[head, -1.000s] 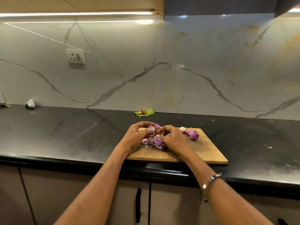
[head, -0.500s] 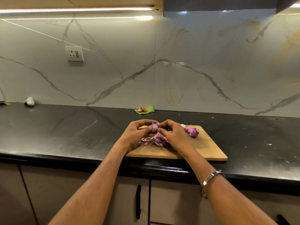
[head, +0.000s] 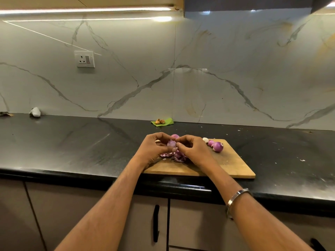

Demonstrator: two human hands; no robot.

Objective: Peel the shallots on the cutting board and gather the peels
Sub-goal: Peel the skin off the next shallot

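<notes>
**Inspector:** State the position of the hands.

**Assistant:** Both are raised just over the board point(head: 232, 165), fingertips meeting in the middle. The left hand point(head: 154, 149) has its fingers curled round a shallot point(head: 171, 143), thumb under it. The right hand point(head: 194, 149) pinches the same shallot from the other side, fingers bent at its top edge. Whether the right fingers have skin or the bulb itself cannot be told.

**Inspector:** Condition of that shallot?

**Assistant:** Pale purple, glossy, pointed end up. A second purple curve point(head: 175, 136) shows just behind it, above the fingertips; whether that is a separate bulb or a loose layer is not clear.

**Inspector:** The peels?

**Assistant:** A heap of purple peels point(head: 178, 156) lies on the board directly beneath the hands, partly hidden by the right hand.

**Inspector:** Other shallots?

**Assistant:** Three in a row near the board's far right corner: a whitish bulb point(head: 205, 140), a pink bulb point(head: 210, 143) touching it, and a larger purple bulb point(head: 218, 146) at the right end.

**Inspector:** Surroundings?

**Assistant:** The board sits at the front edge of a black counter point(head: 72, 142). A green leaf point(head: 167, 122) with brown bits on it lies at the wall. A steel bangle point(head: 237, 195) is on the right wrist. A socket point(head: 84, 59) is on the marble wall.
</notes>
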